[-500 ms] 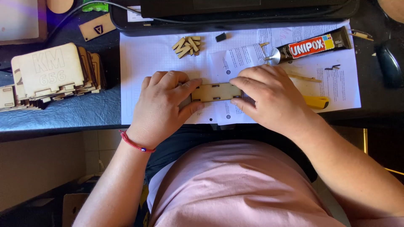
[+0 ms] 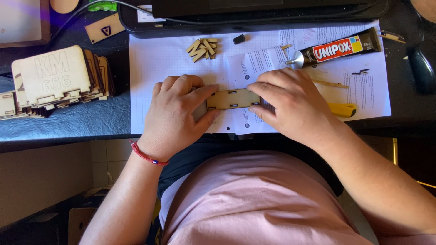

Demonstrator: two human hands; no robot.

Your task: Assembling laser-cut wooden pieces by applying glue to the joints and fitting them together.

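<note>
Both hands close on a small wooden panel (image 2: 234, 99), a flat, slotted rectangle of pale plywood held just above the sheet of white paper (image 2: 154, 63) near the front edge of the desk (image 2: 81, 123). The left hand (image 2: 175, 115) pinches the panel's left end between thumb and curled fingers; the right hand (image 2: 290, 106) clamps the right end, fingertips over the top edge and thumb beneath. Neither hand is open.

Holding a piece this thin looks best done by keeping even pressure at both ends, with the slots left uncovered and the panel level, so it neither bows nor twists; any wet adhesive on it would, by the look of things, call for fingers to stay off the edges.

Beyond the right hand, a black tube of glue (image 2: 338, 49) with a metal nozzle lies aslant toward the paper's far right corner, on a printed leaflet (image 2: 363, 90). A yellow-handled tool (image 2: 341, 110) peeks out just beside the right wrist. A cluster of small wooden pieces (image 2: 203, 49) sits near the paper's far edge, a small black cap (image 2: 239, 39) close by. At the left edge of the desk stands a stack of laser-cut wooden plates (image 2: 59, 81), leaning in a row. A dark keyboard or device (image 2: 272, 11) runs along the far edge, and a black computer mouse (image 2: 421, 69) rests at the right edge. The person, seated, wears a pink shirt (image 2: 254, 204) and a red cord bracelet (image 2: 146, 155) on the left wrist. Tiled flooring shows below the desk.
</note>
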